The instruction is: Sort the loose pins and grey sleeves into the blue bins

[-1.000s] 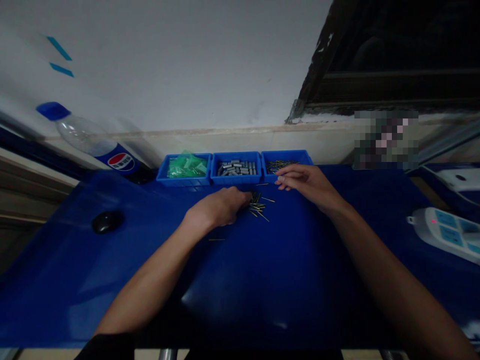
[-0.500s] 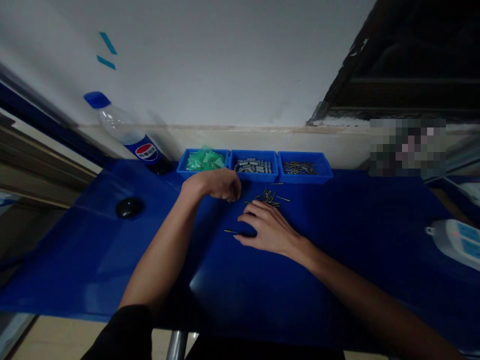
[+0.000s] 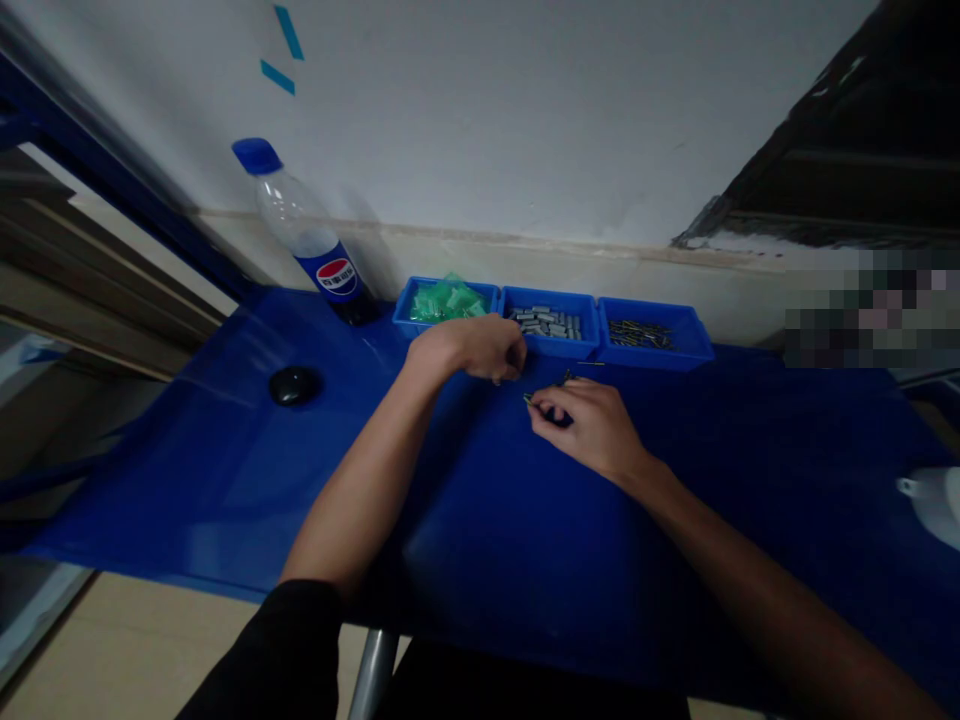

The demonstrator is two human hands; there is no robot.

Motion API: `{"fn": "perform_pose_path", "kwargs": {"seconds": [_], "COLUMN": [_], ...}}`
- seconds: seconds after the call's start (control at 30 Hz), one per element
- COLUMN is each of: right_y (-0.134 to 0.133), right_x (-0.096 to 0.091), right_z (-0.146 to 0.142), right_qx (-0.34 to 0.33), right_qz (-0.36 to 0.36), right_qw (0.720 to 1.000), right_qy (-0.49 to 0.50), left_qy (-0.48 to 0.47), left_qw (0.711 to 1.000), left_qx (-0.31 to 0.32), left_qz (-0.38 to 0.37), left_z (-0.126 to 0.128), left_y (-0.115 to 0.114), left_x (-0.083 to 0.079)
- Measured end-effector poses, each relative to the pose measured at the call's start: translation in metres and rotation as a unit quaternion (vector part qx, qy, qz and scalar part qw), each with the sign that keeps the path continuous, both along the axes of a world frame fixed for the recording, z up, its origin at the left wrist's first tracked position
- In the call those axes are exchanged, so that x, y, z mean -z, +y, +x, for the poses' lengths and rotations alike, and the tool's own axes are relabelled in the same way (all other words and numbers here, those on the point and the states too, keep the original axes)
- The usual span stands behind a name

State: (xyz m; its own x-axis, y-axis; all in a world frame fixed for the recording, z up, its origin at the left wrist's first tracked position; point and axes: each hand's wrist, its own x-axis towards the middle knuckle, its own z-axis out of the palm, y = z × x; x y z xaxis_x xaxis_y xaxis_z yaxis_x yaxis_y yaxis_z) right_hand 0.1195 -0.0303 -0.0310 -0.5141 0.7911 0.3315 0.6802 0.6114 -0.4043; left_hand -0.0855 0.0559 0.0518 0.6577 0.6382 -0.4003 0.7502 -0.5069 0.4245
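Observation:
My right hand (image 3: pixel 589 420) is closed in a pinch on a thin brass-coloured rod (image 3: pixel 529 399), its tip poking out past the fingertips to the left. My left hand (image 3: pixel 487 347) is closed, fingers curled down in front of the bins; whatever lies inside them is hidden. More thin dark and brassy rods (image 3: pixel 569 377) lie on the table just beyond my right hand, mostly covered by it. One stray rod (image 3: pixel 591 363) rests near the bins.
Three blue bins stand along the wall: one with green plastic pouches (image 3: pixel 448 299), one with silver cylinders (image 3: pixel 551 322), one with thin rods (image 3: pixel 641 334). A cola bottle (image 3: pixel 335 270) and a black mouse-like object (image 3: pixel 292 386) are at left, a white device (image 3: pixel 934 505) at right.
My right hand has picked up the lone rod from the table and moved up towards my left hand, its fingers now pinched. My left hand stays curled. The view has shifted.

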Motion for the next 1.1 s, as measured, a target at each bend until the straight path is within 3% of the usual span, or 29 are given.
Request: {"fn": "perform_pose_path", "kwargs": {"seconds": [0.07, 0.17, 0.33, 0.47, 0.77, 0.97, 1.1], "right_y": [0.003, 0.004, 0.008, 0.016, 0.03, 0.042, 0.047], "right_x": [-0.004, -0.01, -0.011, -0.012, -0.024, -0.028, -0.034], "right_z": [0.006, 0.013, 0.027, 0.047, 0.076, 0.084, 0.092], "right_qx": [0.053, 0.067, 0.104, 0.133, 0.12, 0.111, 0.119], "right_qz": [-0.032, -0.105, -0.248, -0.309, -0.312, -0.312, -0.292], "right_qw": [0.997, 0.983, 0.911, 0.862, 0.846, 0.826, 0.829], "right_qy": [0.043, 0.138, 0.314, 0.38, 0.415, 0.456, 0.463], "left_qy": [-0.007, -0.04, -0.15, -0.23, -0.311, -0.284, -0.23], "left_qw": [1.0, 0.998, 0.984, 0.967, 0.944, 0.951, 0.965], "left_qx": [0.014, 0.029, 0.025, 0.02, -0.047, -0.065, -0.055], "left_qz": [0.023, 0.039, 0.096, 0.11, 0.096, 0.101, 0.113], "left_z": [0.004, 0.011, 0.028, 0.04, 0.06, 0.071, 0.069], "left_y": [-0.001, -0.003, -0.005, -0.008, -0.017, -0.01, -0.005], "left_x": [0.002, 0.007, 0.012, 0.012, 0.01, -0.003, -0.009]}}
